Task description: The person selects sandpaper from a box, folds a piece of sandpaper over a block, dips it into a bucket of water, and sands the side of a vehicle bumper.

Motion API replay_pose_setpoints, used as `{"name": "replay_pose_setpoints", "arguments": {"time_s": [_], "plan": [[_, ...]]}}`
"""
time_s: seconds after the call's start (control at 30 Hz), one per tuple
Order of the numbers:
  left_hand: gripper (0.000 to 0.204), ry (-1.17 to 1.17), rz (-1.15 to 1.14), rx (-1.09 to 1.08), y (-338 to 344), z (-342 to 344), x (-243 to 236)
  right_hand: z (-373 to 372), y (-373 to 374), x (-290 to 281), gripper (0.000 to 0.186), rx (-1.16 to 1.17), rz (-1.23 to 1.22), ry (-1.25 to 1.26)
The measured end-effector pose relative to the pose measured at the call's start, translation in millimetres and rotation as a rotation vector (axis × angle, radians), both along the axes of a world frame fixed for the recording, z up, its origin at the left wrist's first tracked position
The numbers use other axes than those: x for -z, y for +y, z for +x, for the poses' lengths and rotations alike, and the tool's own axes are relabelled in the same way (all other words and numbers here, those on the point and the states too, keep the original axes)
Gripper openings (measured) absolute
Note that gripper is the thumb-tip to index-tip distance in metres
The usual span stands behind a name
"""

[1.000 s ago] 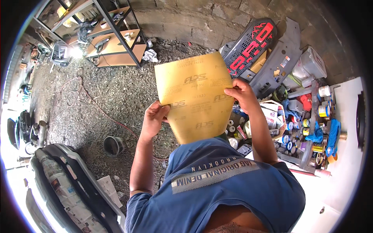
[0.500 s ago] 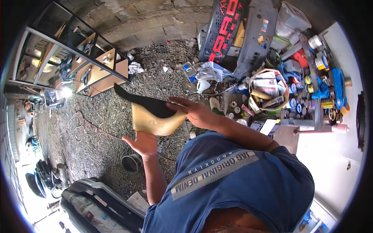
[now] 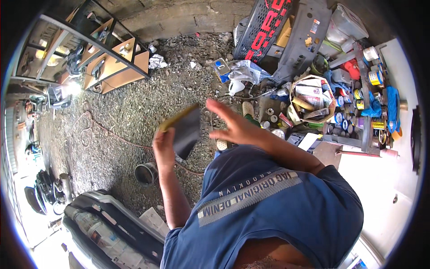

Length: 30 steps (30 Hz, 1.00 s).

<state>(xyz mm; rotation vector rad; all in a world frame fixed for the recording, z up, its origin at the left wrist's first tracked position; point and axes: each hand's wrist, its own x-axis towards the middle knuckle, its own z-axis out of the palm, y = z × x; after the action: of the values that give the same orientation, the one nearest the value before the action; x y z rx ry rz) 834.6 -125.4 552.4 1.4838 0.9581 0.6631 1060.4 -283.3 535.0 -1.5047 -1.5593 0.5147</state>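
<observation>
My left hand (image 3: 164, 149) is closed on a sheet of sandpaper (image 3: 188, 131), gripping it by its left edge with the thumb on top. The sheet is tilted; its dark face shows broadly and a tan-yellow strip runs along its upper edge. Just to the right of it hovers my right hand (image 3: 239, 127), fingers and thumb spread, with nothing in it. A small gap lies between those fingers and the sheet.
Gravel ground (image 3: 121, 116) lies beneath, crossed by a thin reddish hose (image 3: 112, 135). A dark bucket (image 3: 146, 173) lies near my left forearm. A paper-covered bumper (image 3: 112, 231) is at lower left, a metal-framed shelf (image 3: 107, 51) at upper left. Right: a box of newspapers (image 3: 312, 96), paint cans (image 3: 373, 77).
My right hand has let go of the sandpaper and spread open. My left hand, formerly open beneath the sheet, now grips it, and the sheet has turned more upright.
</observation>
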Motion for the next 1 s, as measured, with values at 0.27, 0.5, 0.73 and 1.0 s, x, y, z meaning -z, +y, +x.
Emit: {"name": "replay_pose_setpoints", "arguments": {"time_s": [0.27,0.5,0.73,1.0], "plan": [[0.022,-0.147,-0.242,0.357,-21.8,29.6,-29.4,20.1,12.0,-57.7,0.014,0.042,-0.126,0.262],[0.023,-0.327,-0.119,0.293,-19.5,54.1,-63.0,23.5,12.2,-88.9,0.013,0.144,0.046,0.079],[0.018,-0.337,-0.060,0.210,-24.2,57.2,-85.2,17.4,9.2,-117.3,0.009,0.130,0.079,0.057],[0.016,-0.198,0.206,0.029,-36.2,67.4,-92.4,28.1,-9.4,-114.1,0.023,0.143,0.126,0.278]]}}
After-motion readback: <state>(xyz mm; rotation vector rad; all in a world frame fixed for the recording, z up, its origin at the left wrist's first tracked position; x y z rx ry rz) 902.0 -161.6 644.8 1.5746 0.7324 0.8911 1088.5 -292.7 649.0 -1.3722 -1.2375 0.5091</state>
